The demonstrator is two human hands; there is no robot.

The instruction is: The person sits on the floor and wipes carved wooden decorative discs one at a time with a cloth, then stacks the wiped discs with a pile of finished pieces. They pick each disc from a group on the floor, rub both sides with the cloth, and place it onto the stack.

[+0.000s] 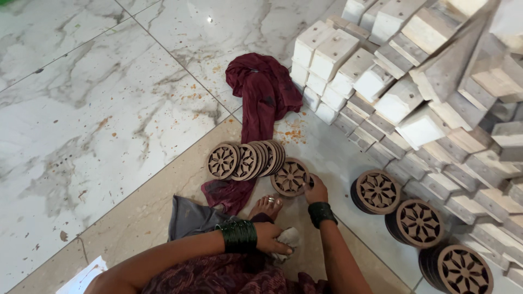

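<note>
My right hand point(316, 190) grips the right edge of a round carved wooden disc point(290, 177) with a flower cut-out, which stands tilted on the floor. Left of that disc, a row of several like discs point(246, 160) leans together on edge. My left hand point(271, 238), with dark green bangles on the wrist, is closed on a small white cloth point(289, 237) near my bare foot point(266, 206). A dark bangle sits on my right wrist too.
A maroon cloth point(262, 92) lies across the marble floor behind the discs. Three stacks of carved discs point(419, 222) lie on their sides at the right. A tall pile of pale wooden blocks point(414, 76) fills the upper right. A grey cloth point(190, 218) covers my knee.
</note>
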